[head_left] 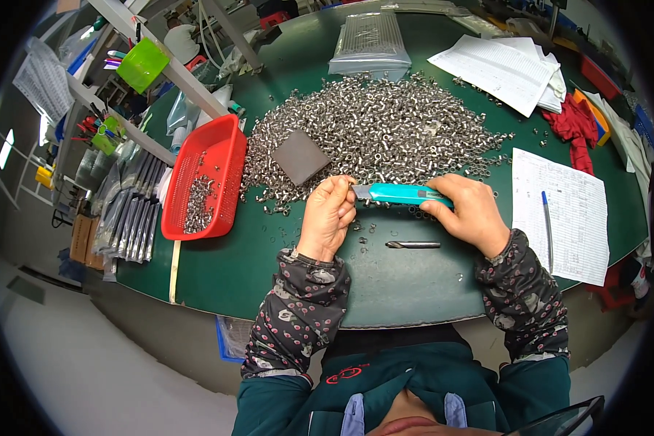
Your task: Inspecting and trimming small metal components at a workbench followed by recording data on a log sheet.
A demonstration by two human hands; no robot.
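Note:
My right hand (472, 211) is wrapped round a turquoise utility knife (400, 193), held level with its blade pointing left. The blade meets the fingertips of my left hand (330, 214), which is closed in a pinch on a small metal ring, mostly hidden by the fingers. Behind both hands spreads a large heap of small shiny metal rings (385, 123). A dark grey square block (301, 157) rests on the heap's near left side, just beyond my left hand. Below the knife, a drill bit (413, 245) lies on the green table (385, 291), with a few loose rings nearby.
A red plastic basket (232, 167) holding some rings stands at left. At right lie a printed sheet (570, 240) with a blue pen (546, 218) and a red cloth (574, 127). Papers (494, 69) and a stack of plastic bags (370, 43) lie at the back.

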